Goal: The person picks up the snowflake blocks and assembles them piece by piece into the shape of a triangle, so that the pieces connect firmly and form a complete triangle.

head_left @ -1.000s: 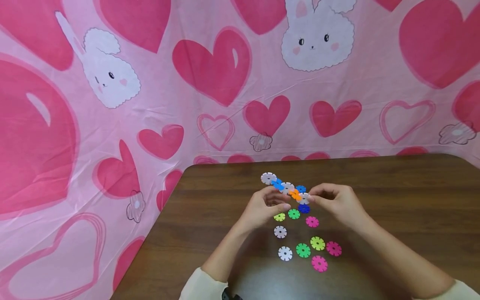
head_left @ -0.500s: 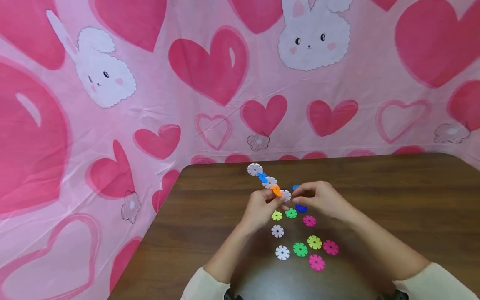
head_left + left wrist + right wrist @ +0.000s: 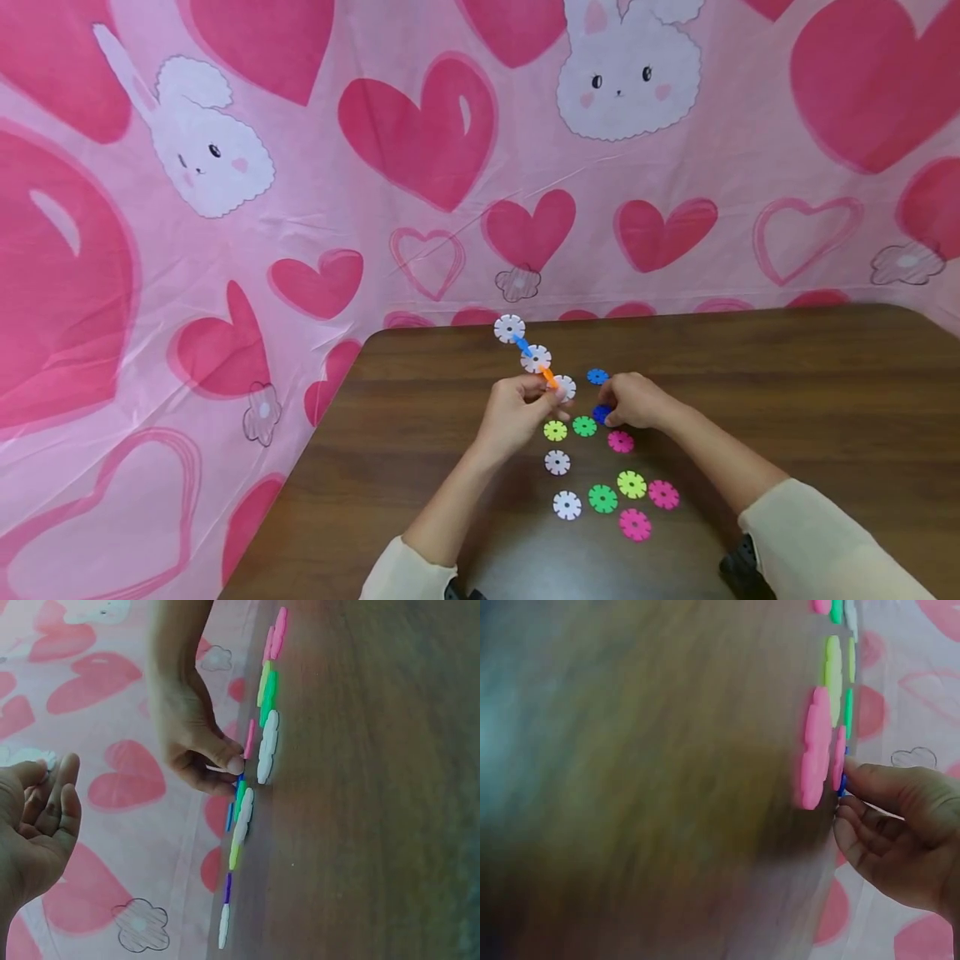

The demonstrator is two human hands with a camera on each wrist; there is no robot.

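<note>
My left hand holds up a chain of interlocking notched plastic discs, pinching it near its lower end. White discs alternate in it with a light blue disc and an orange disc. At the table, the thumb and fingers of my right hand pinch a dark blue disc, partly covered by them. The right wrist view shows that disc edge-on at the fingertips. A blue disc lies just beyond, and a pink disc lies nearer.
Loose discs lie on the brown wooden table: green, yellow, white and several others nearer me. In the left wrist view, a purple disc shows too. A pink heart-patterned cloth hangs behind.
Both hands were at the chain's lower white disc. My left hand now holds the chain alone, shifted left and tilted more upright. My right hand has let go and dropped to the dark blue disc.
</note>
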